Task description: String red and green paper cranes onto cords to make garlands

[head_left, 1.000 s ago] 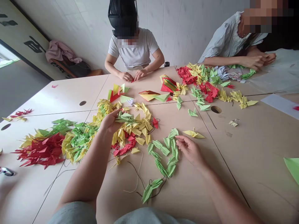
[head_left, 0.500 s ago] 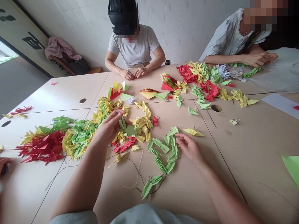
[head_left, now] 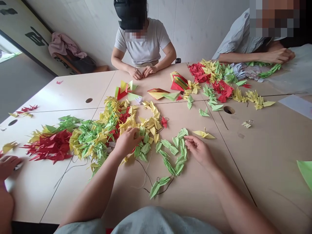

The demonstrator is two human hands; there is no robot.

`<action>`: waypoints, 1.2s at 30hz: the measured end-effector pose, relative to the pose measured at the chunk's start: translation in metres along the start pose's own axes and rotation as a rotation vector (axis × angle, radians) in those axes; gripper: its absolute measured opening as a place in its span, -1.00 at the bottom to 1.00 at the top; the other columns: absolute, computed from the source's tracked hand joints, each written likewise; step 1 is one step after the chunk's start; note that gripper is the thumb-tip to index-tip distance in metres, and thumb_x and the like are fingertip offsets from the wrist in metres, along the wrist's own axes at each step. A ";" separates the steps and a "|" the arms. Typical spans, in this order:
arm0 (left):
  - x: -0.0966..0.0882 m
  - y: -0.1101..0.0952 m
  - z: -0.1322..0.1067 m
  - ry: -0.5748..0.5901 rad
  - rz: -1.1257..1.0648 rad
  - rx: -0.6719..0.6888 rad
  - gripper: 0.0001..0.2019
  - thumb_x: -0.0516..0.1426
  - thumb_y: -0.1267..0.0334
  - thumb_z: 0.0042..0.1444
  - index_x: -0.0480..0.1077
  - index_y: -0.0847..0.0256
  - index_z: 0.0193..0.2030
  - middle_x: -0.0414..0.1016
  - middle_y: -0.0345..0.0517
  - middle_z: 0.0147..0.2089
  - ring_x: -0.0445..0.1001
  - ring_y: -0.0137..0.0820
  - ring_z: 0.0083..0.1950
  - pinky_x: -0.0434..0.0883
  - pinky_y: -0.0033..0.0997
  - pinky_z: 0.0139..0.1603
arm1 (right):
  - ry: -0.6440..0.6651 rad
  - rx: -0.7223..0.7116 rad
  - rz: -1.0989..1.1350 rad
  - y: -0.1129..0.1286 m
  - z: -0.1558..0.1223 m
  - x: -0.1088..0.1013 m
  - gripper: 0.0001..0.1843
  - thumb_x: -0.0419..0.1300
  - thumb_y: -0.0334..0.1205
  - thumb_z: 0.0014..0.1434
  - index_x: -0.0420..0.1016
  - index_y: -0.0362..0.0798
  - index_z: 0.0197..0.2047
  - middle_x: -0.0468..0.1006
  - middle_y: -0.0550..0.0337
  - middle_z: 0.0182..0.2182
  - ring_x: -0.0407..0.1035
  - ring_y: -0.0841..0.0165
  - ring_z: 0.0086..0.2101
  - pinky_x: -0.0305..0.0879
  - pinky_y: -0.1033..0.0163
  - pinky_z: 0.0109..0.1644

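"How far along is the work?"
"Apparently partway: a green paper chain (head_left: 180,160) curves across the desk (head_left: 195,195), right of centre; the yellow crane (head_left: 204,133) beside it looks unstrung."
"And the grip?"
"The right hand (head_left: 197,147) bends its fingers at the chain's edge; whether they pinch, I cannot tell. The left hand (head_left: 128,139), at centre, hides its hold on green pieces (head_left: 144,148). Another person's hand (head_left: 9,166) is cut off, far left."

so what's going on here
The left hand is at a bunch of green folded papers; whether it grips them isn't clear. The right hand is at the side of a curving green paper string. Red folded papers lie piled to the left. Across the table, another person's hands rest near its edge.
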State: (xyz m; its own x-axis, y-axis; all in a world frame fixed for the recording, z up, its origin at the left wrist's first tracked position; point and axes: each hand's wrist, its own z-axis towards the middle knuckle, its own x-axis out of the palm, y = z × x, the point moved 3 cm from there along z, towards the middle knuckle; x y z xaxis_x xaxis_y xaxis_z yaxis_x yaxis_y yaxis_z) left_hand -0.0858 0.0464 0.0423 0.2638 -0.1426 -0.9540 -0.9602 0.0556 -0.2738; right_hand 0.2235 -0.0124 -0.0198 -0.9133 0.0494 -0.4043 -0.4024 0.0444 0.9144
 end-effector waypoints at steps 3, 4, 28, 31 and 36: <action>0.001 -0.004 -0.001 0.038 0.032 -0.020 -0.71 0.14 0.16 0.15 0.44 0.16 -0.01 0.52 -0.03 -0.10 0.49 -0.24 -0.17 0.33 -0.37 -0.31 | -0.006 -0.011 0.004 0.002 0.000 -0.001 -0.59 0.15 0.04 0.18 0.52 -0.09 -0.09 0.60 0.06 -0.38 0.48 0.26 -0.37 0.45 0.17 -0.27; 0.000 -0.003 -0.001 0.039 0.030 -0.035 -0.73 0.15 0.18 0.13 0.44 0.16 -0.03 0.53 -0.05 -0.12 0.49 -0.25 -0.20 0.32 -0.37 -0.33 | -0.006 -0.015 0.006 0.002 0.000 -0.001 -0.59 0.15 0.04 0.17 0.52 -0.10 -0.08 0.59 0.06 -0.38 0.48 0.26 -0.37 0.45 0.17 -0.27; -0.005 0.016 -0.017 -0.101 0.110 -0.044 -0.75 0.13 0.17 0.16 0.47 0.16 -0.05 0.53 0.05 -0.04 0.51 -0.13 -0.02 0.41 -0.28 -0.12 | -0.002 -0.037 -0.023 -0.001 -0.002 0.000 -0.57 0.14 0.04 0.19 0.53 -0.11 -0.05 0.59 0.07 -0.36 0.47 0.28 -0.35 0.46 0.17 -0.22; -0.005 0.020 -0.014 -0.110 0.090 -0.068 -0.81 0.09 0.21 0.17 0.48 0.17 -0.15 0.56 0.00 -0.12 0.52 -0.19 -0.09 0.39 -0.35 -0.21 | -0.005 -0.039 -0.022 0.000 -0.002 -0.001 -0.59 0.14 0.03 0.19 0.54 -0.10 -0.06 0.59 0.08 -0.36 0.48 0.28 -0.36 0.46 0.17 -0.23; -0.017 0.027 -0.018 -0.175 0.046 -0.115 -0.80 0.05 0.19 0.17 0.48 0.15 -0.21 0.58 -0.06 -0.23 0.50 -0.26 -0.25 0.32 -0.39 -0.33 | -0.006 -0.042 -0.021 0.000 -0.002 0.000 -0.61 0.15 0.02 0.20 0.54 -0.08 -0.07 0.59 0.08 -0.36 0.48 0.28 -0.35 0.46 0.18 -0.24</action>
State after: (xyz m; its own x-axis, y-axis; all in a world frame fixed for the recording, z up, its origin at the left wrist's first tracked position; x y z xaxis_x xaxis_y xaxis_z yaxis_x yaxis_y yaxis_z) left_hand -0.1177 0.0327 0.0531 0.2220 0.0314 -0.9745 -0.9731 -0.0566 -0.2235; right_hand 0.2236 -0.0146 -0.0198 -0.9043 0.0548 -0.4235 -0.4239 0.0040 0.9057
